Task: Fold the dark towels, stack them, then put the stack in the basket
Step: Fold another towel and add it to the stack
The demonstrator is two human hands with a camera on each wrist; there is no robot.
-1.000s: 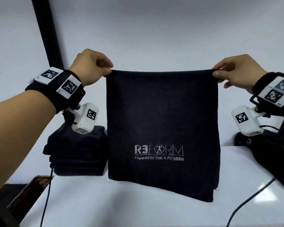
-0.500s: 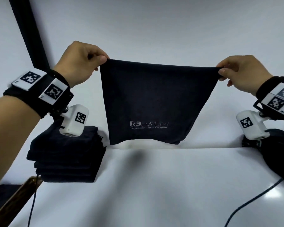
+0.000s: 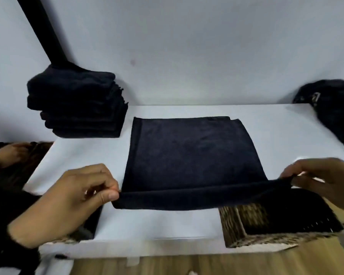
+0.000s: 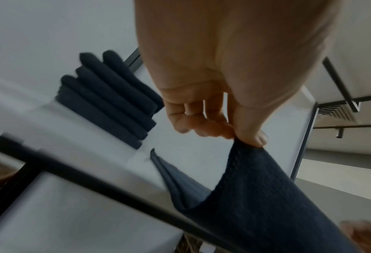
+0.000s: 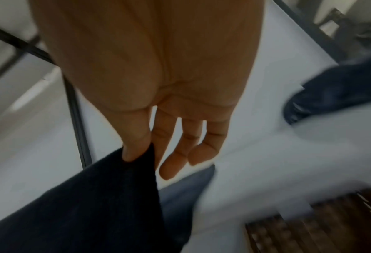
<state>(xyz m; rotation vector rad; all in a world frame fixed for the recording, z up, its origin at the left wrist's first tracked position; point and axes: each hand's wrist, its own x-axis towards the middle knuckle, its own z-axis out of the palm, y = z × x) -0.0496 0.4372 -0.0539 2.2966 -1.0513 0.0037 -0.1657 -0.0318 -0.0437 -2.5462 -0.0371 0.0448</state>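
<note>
A dark towel [image 3: 189,153] lies spread on the white table [image 3: 276,132], its far part flat and its near edge lifted. My left hand [image 3: 109,193] pinches the near left corner between thumb and fingers; the left wrist view shows the same pinch on the towel [image 4: 266,196]. My right hand [image 3: 292,178] pinches the near right corner, seen also in the right wrist view where thumb and forefinger hold the towel [image 5: 106,196]. A stack of folded dark towels [image 3: 77,102] stands at the back left. A wicker basket [image 3: 252,225] sits at the near right, partly under the towel's edge.
A dark bag [image 3: 334,114] lies at the table's back right. A black post [image 3: 42,30] leans up the wall behind the stack. Another person's hand [image 3: 8,153] rests on a second wicker basket [image 3: 34,153] at the left. Wooden floor [image 3: 207,264] shows below the table's front edge.
The towel hung upright in the air between my hands. It has come down and now lies on the table, with my hands lowered to the near edge, still pinching the corners.
</note>
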